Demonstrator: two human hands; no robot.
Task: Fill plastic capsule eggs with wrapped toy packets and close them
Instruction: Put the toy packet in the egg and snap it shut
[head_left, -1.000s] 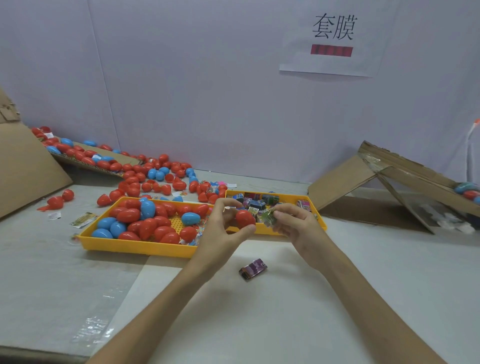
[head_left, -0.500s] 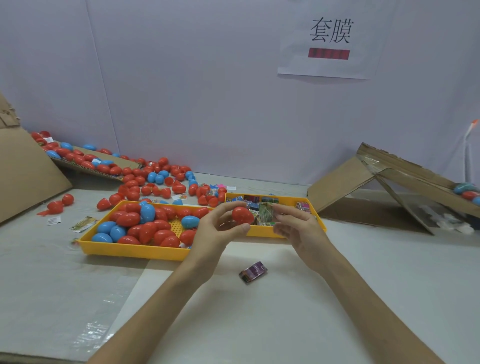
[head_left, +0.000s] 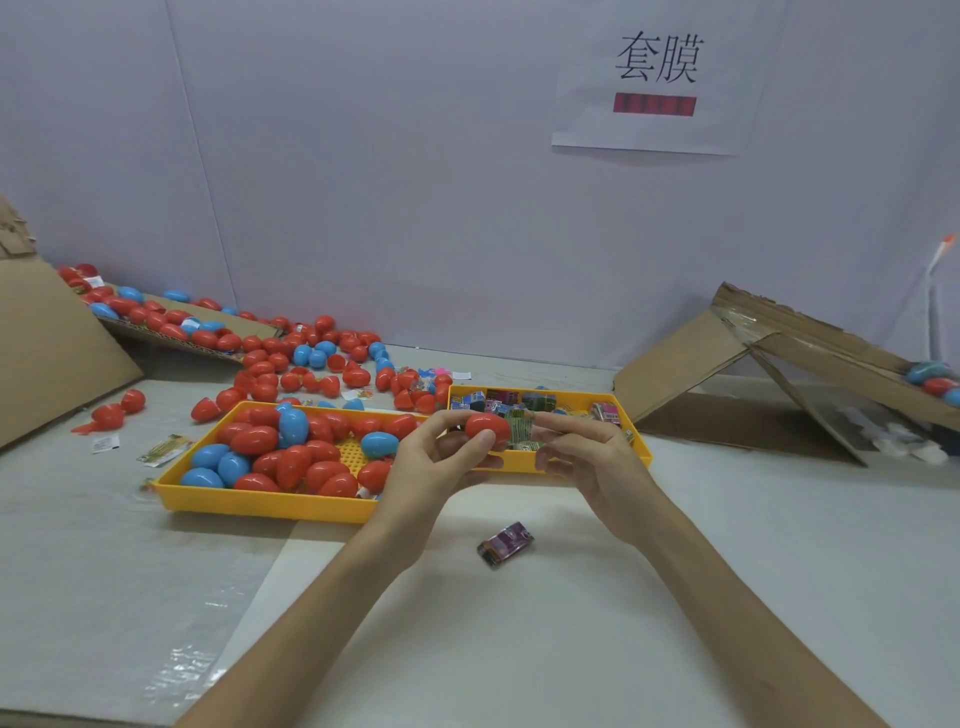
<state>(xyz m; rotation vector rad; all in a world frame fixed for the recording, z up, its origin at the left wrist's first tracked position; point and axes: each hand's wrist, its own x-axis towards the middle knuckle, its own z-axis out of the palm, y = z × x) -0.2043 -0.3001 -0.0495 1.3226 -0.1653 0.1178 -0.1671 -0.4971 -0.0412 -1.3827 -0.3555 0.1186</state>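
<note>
A: Start with the big things. Where did it all sit?

B: I'll place everything from the egg tray (head_left: 249, 503), the yellow one heaped with red and blue eggs on the table (head_left: 727, 597). The packet tray (head_left: 641, 457) lay just to its right; I couldn't tell whether the two touched. Both hands were raised off the table, to the right of the egg tray's near right corner.

A: And the grips?

B: The left hand (head_left: 436, 467) pinched a red egg (head_left: 485, 426) between thumb and fingertips. The right hand (head_left: 597, 457), farther right of the egg tray, pinched a green packet (head_left: 522, 428) whose end met the egg's right side. Whether the egg's mouth was open there, I couldn't tell.

A: So what could have gone wrong?

B: To my eye the packet looked crumpled and springy. Pushed in crooked, a corner could have caught across the seam, and the halves wouldn't have snapped shut. The egg was smooth and held by the tips only. A hard push from the right could have popped it out to roll among the loose eggs (head_left: 270, 364) behind the egg tray.

A: Anything smaller?

B: A purple packet (head_left: 505, 544) lay on the table, nearer the person than the egg tray and to its right. A dropping forearm could have swept it away.
</note>
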